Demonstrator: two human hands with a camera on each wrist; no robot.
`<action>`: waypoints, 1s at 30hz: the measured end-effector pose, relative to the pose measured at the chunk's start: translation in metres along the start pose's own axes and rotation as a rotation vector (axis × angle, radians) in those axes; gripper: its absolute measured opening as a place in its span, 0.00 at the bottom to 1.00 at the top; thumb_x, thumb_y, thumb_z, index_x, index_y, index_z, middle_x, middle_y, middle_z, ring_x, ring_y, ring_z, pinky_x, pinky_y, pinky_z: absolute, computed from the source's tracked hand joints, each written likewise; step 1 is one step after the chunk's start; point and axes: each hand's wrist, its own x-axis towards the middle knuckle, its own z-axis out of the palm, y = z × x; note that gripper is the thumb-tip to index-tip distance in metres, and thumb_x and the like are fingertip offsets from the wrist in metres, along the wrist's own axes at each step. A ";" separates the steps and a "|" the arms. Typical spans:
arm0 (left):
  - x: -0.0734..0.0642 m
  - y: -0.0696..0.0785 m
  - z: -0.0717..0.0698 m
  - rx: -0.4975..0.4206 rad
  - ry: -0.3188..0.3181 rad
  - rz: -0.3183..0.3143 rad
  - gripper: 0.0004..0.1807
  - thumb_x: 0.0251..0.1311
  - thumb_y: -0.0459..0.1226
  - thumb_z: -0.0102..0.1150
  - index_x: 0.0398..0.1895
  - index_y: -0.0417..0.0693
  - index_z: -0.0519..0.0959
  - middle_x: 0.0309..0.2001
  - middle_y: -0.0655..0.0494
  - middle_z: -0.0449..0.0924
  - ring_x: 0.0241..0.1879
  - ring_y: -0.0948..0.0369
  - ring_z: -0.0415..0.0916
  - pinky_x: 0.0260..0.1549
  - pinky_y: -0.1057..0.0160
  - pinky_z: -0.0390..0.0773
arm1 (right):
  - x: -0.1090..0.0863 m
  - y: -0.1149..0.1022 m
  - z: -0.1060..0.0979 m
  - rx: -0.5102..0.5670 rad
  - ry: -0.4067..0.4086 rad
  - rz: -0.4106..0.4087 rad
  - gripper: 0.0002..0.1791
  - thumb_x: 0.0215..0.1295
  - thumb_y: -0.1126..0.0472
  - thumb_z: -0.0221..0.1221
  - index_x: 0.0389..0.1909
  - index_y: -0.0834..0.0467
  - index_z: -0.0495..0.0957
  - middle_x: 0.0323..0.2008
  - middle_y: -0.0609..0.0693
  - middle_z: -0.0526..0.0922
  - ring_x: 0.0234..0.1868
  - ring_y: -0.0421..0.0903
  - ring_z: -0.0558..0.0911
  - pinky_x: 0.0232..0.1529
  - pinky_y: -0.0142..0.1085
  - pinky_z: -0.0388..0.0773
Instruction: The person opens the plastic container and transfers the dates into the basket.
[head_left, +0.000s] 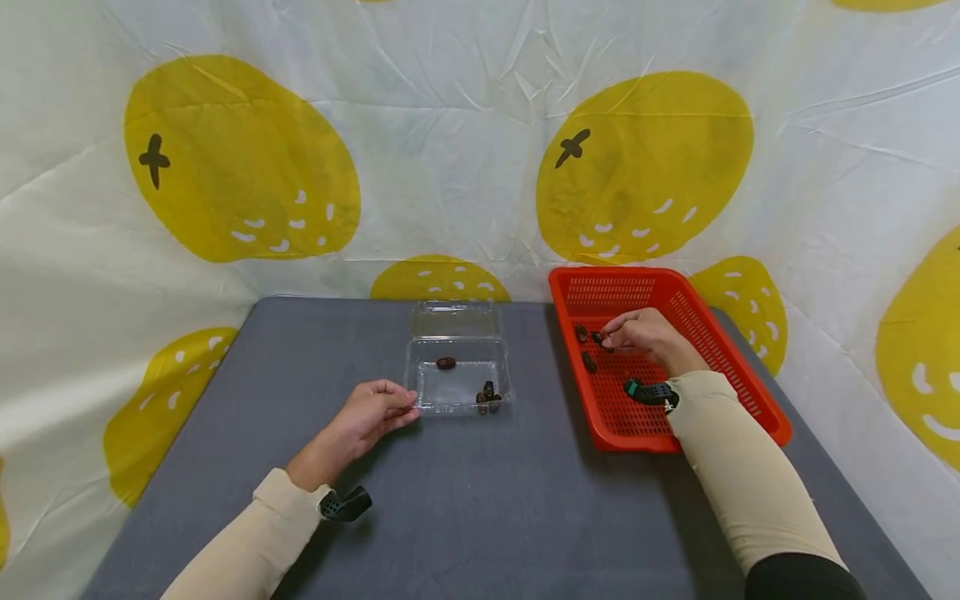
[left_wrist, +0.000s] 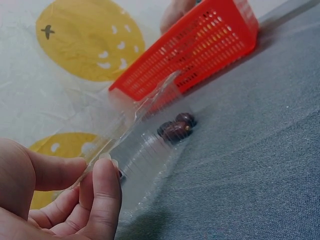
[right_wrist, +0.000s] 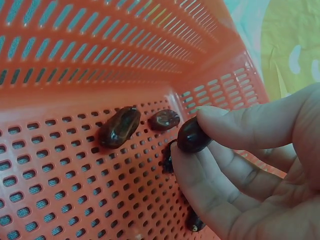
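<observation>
R hand (head_left: pixel 643 335) pinched 1 date (right_wrist: pixel 193 136) in red bskt (head_left: pixel 633 442), partly hiding other dates (right_wrist: pixel 195 221). L hand (head_left: pixel 371 410) pinched clear box (head_left: pixel 450 388) L of bskt, edges hard to see. Bskt sat on grey tbl (head_left: pixel 480 517), printed sheet (head_left: pixel 450 167) behind it cut off.

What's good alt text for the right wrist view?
A right hand pinches a dark, glossy, date-like fruit between thumb and finger inside a red perforated basket. Four more dark fruits lie in the basket, two partly hidden by the hand. Yellow-printed cloth shows at upper right.
</observation>
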 end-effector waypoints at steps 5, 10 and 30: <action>0.000 0.001 0.000 -0.010 0.001 -0.003 0.06 0.71 0.25 0.59 0.35 0.41 0.78 0.37 0.49 0.83 0.32 0.63 0.86 0.38 0.68 0.90 | 0.002 0.002 0.001 -0.021 -0.001 0.018 0.20 0.71 0.69 0.60 0.61 0.73 0.77 0.35 0.46 0.88 0.36 0.41 0.87 0.51 0.41 0.90; 0.000 0.002 0.000 -0.013 -0.002 -0.002 0.06 0.71 0.25 0.58 0.35 0.41 0.78 0.37 0.48 0.83 0.32 0.63 0.86 0.38 0.68 0.90 | 0.004 0.004 0.001 -0.030 -0.016 0.036 0.21 0.70 0.70 0.60 0.62 0.73 0.76 0.35 0.46 0.88 0.37 0.41 0.87 0.52 0.42 0.90; 0.003 0.000 -0.002 -0.038 -0.006 -0.001 0.07 0.70 0.24 0.58 0.34 0.40 0.77 0.37 0.49 0.83 0.32 0.62 0.86 0.38 0.68 0.90 | 0.005 0.009 0.005 -0.090 -0.055 0.039 0.21 0.71 0.69 0.61 0.62 0.74 0.77 0.46 0.56 0.88 0.39 0.42 0.88 0.57 0.49 0.88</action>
